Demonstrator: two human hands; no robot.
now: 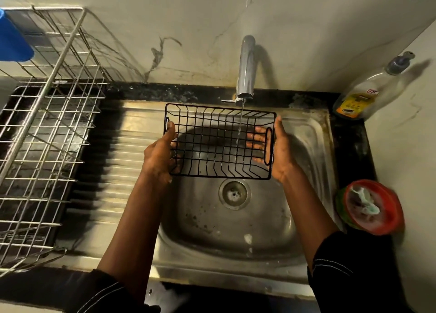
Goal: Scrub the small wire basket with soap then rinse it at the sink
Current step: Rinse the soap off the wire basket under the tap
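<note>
Rinsing: small wire basket [219,142] held above sink [313,128] basin, tap [246,67] stream [240,123] falling through its right half
Left hand [162,154]: grips left end, thumb over rim, fingers curled beneath
Right hand [280,152]: clamps right end, thumb outside, fingers showing through mesh
Drain [234,194]: just below basket's near edge
Right counter: soap bottle [368,90]; red bowl [387,208]
Left: steel dish rack [47,128]

head view, steeply down (close), sink [306,133]

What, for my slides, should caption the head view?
Left hand and right hand hold the wire basket under running tap over sink.
</note>
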